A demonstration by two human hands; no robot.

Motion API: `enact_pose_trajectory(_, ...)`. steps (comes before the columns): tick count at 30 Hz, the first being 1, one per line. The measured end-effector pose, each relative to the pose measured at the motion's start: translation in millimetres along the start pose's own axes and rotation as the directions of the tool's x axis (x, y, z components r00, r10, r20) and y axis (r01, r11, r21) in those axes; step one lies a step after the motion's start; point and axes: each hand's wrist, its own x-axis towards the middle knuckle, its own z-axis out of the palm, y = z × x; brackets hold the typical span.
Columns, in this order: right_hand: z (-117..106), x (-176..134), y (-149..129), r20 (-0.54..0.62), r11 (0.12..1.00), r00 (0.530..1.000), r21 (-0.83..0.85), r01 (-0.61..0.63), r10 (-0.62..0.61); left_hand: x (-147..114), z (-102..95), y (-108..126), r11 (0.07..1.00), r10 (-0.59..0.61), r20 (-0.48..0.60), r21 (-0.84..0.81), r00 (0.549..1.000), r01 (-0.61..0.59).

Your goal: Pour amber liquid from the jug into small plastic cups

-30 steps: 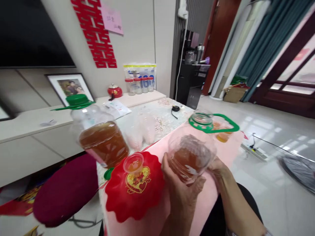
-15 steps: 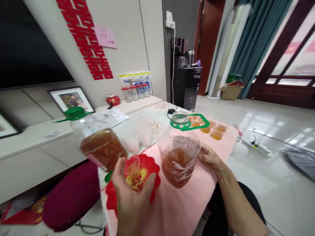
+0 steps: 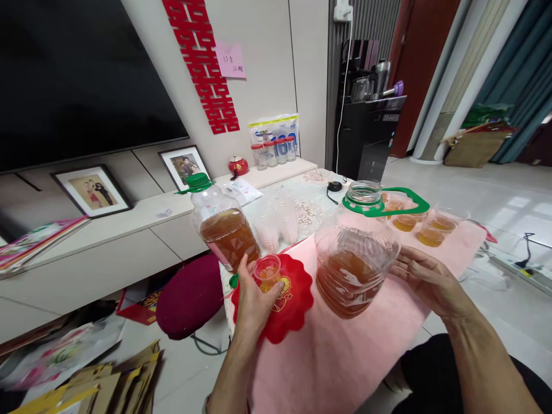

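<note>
**Steadying a cup and an open jug**

Gripping the small cup (image 3: 267, 271) on the red plate (image 3: 297, 310) near the table's left edge, left hand (image 3: 254, 299) fingers clamp it upright. Right hand (image 3: 425, 279), fingers apart, braces the open jug (image 3: 353, 270) mid-table.

Clear glossy plastic jug (image 3: 354, 261) w/ ribbed walls, green plastic handle ring (image 3: 388, 204). Small clear plastic cup (image 3: 267, 271) on shiny red plastic plate (image 3: 293, 305). Pink tablecloth (image 3: 345, 356) looks matt, soft. Floor tiles (image 3: 495, 195) polished, v. reflective.

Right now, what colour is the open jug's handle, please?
Green; the open jug's handle shows best in the head view.
</note>
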Motion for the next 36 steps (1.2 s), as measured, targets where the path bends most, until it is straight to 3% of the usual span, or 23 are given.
enact_pose_trajectory(10,-3,-6,-6,-0.079,1.0,0.997,0.007,-0.008,0.008,19,7.8,-20,0.992,-0.006,0.044,-0.126,0.999,0.012)
enact_pose_trajectory(17,-13,-14,-8,-0.093,1.0,0.996,-0.022,0.012,-0.014,1,1.5,-2,0.987,0.029,0.045,-0.162,0.999,-0.021)
enact_pose_trajectory(23,-15,-23,-14,0.043,0.997,0.999,-0.074,0.035,-0.032,-25,-8.7,11,0.985,0.035,0.093,-0.17,0.995,-0.019)
enact_pose_trajectory(26,-12,-29,-17,0.166,0.994,0.986,-0.106,-0.012,0.029,-41,-17.4,9,0.984,0.033,0.218,-0.179,0.975,0.007)
enact_pose_trajectory(29,-8,-36,-17,0.331,0.986,0.934,-0.138,-0.094,0.135,-64,-21.7,15,0.979,0.013,0.344,-0.196,0.939,0.059)
enact_pose_trajectory(33,5,-47,-10,0.55,0.962,0.79,-0.185,-0.2,0.27,-96,-13.9,30,0.927,-0.111,0.468,-0.268,0.877,0.261)
enact_pose_trajectory(36,22,-54,-4,0.639,0.939,0.688,-0.208,-0.275,0.343,-109,-1.7,25,0.934,-0.057,0.588,-0.254,0.807,0.251)
